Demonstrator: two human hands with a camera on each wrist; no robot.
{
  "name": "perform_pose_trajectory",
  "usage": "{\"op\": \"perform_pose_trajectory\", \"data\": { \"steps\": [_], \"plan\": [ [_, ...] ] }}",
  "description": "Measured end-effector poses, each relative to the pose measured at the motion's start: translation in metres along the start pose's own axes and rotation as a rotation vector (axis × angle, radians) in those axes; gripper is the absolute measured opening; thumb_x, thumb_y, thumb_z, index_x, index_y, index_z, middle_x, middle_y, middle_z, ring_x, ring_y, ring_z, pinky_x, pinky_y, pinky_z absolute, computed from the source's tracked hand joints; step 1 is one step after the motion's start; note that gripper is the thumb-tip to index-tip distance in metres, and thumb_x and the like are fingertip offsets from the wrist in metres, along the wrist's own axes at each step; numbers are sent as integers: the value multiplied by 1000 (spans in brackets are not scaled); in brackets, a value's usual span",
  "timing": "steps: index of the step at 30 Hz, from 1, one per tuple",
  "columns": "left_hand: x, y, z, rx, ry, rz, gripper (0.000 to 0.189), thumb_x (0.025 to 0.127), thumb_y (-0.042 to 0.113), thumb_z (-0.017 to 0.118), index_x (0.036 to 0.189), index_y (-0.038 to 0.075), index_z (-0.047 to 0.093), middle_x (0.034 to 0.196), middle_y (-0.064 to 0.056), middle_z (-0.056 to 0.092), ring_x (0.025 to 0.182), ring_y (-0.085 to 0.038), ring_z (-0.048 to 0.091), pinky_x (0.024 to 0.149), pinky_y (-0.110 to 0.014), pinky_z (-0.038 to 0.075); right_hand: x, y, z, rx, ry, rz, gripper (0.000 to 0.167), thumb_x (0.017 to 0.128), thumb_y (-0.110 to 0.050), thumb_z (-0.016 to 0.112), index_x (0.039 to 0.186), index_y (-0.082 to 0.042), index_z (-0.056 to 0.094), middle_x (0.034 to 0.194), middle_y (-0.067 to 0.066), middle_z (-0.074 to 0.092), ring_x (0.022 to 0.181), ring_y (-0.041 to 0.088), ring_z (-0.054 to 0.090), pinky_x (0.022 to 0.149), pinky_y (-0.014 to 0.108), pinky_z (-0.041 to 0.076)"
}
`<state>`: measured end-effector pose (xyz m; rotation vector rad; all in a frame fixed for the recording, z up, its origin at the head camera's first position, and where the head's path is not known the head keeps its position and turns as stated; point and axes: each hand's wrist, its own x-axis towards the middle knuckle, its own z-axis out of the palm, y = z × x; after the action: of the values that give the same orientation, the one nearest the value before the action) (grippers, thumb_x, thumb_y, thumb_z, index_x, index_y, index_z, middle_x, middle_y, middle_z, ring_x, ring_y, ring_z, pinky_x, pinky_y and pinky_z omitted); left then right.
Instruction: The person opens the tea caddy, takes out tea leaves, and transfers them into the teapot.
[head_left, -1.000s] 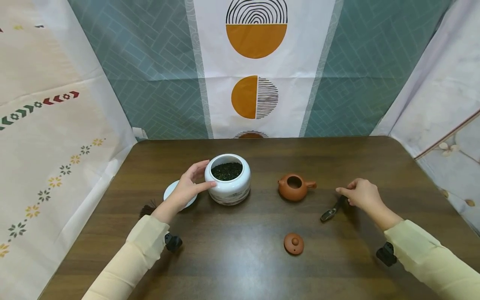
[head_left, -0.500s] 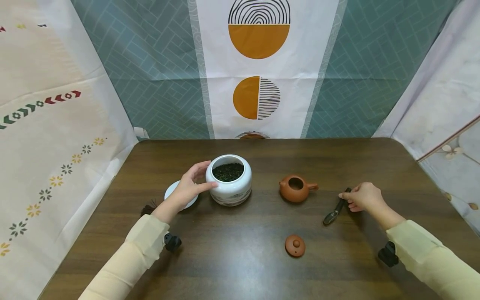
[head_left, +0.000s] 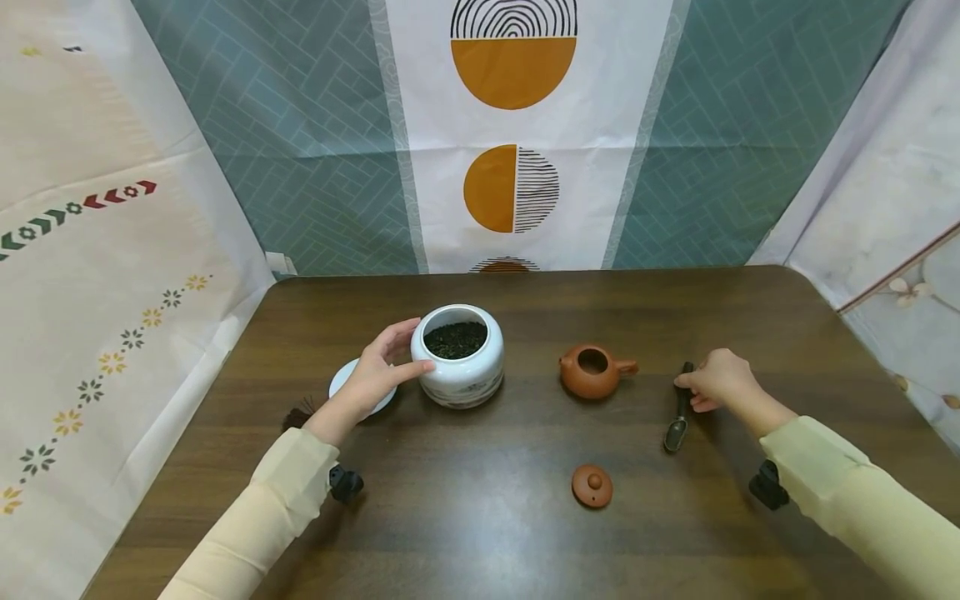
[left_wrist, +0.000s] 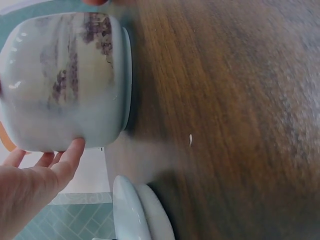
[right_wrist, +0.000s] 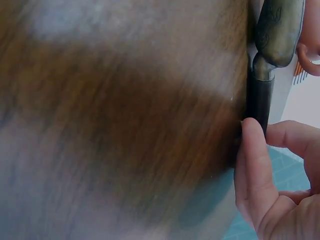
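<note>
In the head view my left hand holds the side of a white porcelain jar, thumb near its rim and fingers round the far side. Dark loose tea leaves fill part of the jar. The left wrist view shows the jar's brown painted pattern. Over on the right, my right hand pinches the black handle of a tea scoop between thumb and fingers. The scoop's bronze-coloured head points toward the near edge; whether it touches the table I cannot tell.
A reddish-brown clay teapot, lidless, stands between jar and scoop, handle to the right. Its small knobbed lid lies nearer. Behind the left wrist is a white jar lid, and a dark bristly tuft shows beside the left forearm.
The tea scoop has turned in my right hand, its head swinging right so it lies more straight toward me; the handle's end now shows beyond the fingers. The left hand stays on the jar.
</note>
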<state>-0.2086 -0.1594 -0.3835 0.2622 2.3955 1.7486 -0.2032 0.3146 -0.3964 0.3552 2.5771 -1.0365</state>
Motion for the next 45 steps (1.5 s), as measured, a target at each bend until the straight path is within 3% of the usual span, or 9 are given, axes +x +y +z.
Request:
{"op": "perform_pose_trajectory", "data": {
  "steps": [6,16,26,32,39,45],
  "plan": [
    [1,1,1,-14,0,12,69,83,13,73,143,13,39,143,-13,44,131,-31,41,106,-51,36,0,-1,1,11,1,2,25,85,-14,61,79,10,60,63,9,60,53,15,65,55,31,57],
    [0,-2,2,-4,5,28,70,83,16,74,143,12,39,143,-15,44,132,-32,41,106,-52,36,-1,0,0,33,-1,18,39,85,-19,60,97,18,56,71,11,57,55,14,63,57,32,57],
    [1,-3,1,-10,-3,26,68,84,16,74,143,14,39,143,-12,45,131,-31,41,105,-52,36,-5,1,-4,106,-27,-21,49,90,-17,54,113,25,50,79,14,58,63,14,61,61,32,58],
    [0,-3,0,-10,-12,35,68,84,15,73,143,14,38,144,-13,44,131,-32,41,105,-53,35,-6,0,-9,221,-80,-53,47,92,-12,49,117,27,40,78,13,58,66,12,62,65,30,58],
    [0,-3,0,-12,-9,28,68,84,15,73,143,14,38,143,-13,44,131,-31,41,105,-53,36,-9,-1,-14,269,-139,-84,49,96,-14,50,124,24,37,86,5,58,72,5,60,71,26,57],
    [0,-4,0,-10,-6,10,69,84,17,73,143,15,38,143,-12,44,131,-31,41,105,-52,36,-9,0,-15,396,-175,-94,30,96,-12,50,112,13,46,87,-3,61,73,5,62,72,26,57]
  ]
}}
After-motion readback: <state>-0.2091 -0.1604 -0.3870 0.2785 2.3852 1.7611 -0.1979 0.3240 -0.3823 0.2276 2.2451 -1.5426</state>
